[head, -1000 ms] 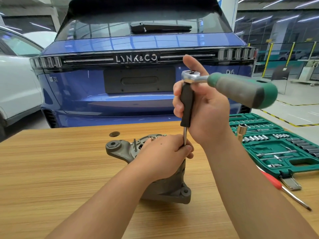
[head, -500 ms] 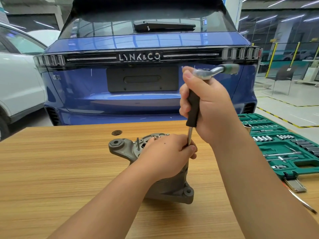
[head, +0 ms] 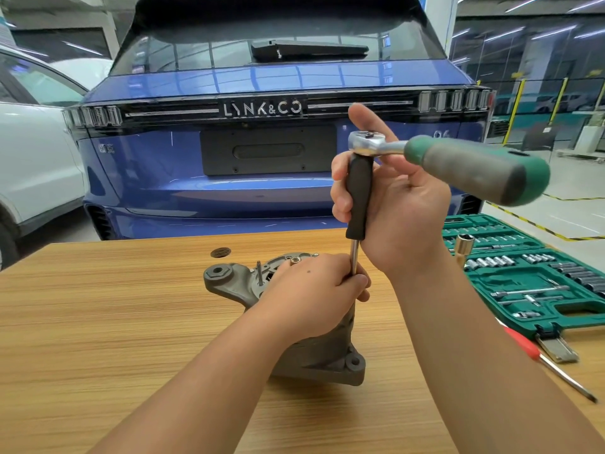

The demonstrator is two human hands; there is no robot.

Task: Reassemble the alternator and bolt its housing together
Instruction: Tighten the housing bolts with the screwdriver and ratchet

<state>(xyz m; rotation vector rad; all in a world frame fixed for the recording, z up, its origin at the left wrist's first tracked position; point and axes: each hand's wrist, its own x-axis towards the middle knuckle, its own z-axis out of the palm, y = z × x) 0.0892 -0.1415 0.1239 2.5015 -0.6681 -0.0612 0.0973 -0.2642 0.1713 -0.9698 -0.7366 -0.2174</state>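
Presently, right hand (head: pixel 393 204) grips the upright extension (head: pixel 359 198) under the ratchet (head: pixel 425 155); left hand (head: pixel 314 290) pinches its shaft directly above the alternator (head: pixel 327 355), handle pointing right.

Left hand (head: pixel 314 290) curled low, gripping; right hand (head: pixel 393 204) raised above, fingers wrapped.

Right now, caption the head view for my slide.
Left hand steadies the alternator while right hand holds the ratchet extension upright.

Matt grey cast-metal alternator (head: pixel 304 358) sits on a wood-grain table (head: pixel 98 322); the ratchet (head: pixel 370 142) head is polished chrome.
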